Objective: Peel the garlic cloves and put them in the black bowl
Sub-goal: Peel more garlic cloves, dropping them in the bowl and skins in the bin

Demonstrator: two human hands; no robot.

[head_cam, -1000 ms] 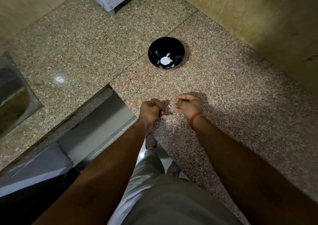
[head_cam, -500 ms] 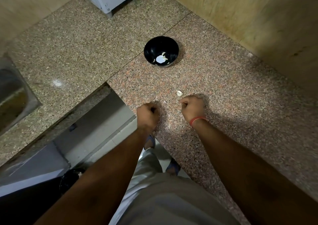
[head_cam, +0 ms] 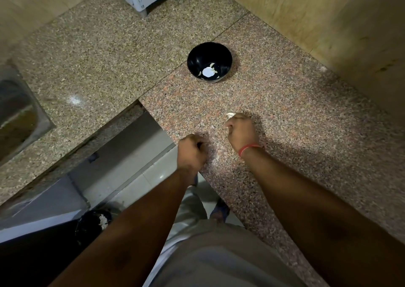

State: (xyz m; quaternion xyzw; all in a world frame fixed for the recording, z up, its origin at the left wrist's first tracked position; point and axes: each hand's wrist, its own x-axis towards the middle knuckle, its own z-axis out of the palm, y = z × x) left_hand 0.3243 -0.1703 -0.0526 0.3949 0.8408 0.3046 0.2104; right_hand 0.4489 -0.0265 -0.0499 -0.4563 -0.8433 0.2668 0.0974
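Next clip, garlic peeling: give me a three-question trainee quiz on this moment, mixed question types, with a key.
1. True or false: the black bowl already holds peeled cloves.
2. Which hand wears the red wristband? A) left hand B) right hand
3. Fill in: the loose garlic clove lies on the ____ by the right hand's fingertips.

Key: 1 true; 2 B; 3 countertop.
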